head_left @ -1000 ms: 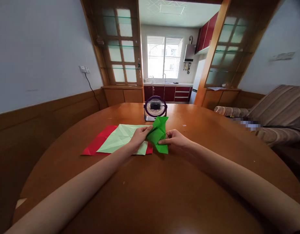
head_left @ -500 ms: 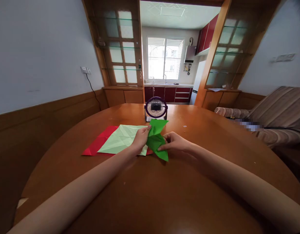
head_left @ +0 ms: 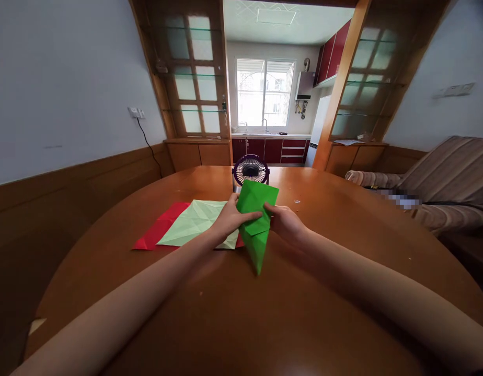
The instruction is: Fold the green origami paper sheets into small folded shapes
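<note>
While tight in 2 hands (head_left: 228,216) (head_left: 287,223), green paper (head_left: 259,196) tip-down in view, long axis near-vertical.

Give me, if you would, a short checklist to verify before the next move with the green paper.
1. Left grip on the folded green paper: ok, thumb across its front.
2. Right grip on it: ok, thumb over its right edge.
3. Its lower tip clear of the wooden table: cannot tell.
4. Pale green sheet lined up with the red sheet beneath: not ok, red shows at left.
5. Desk fan upright beyond it all: ok, base partly hidden.
</note>
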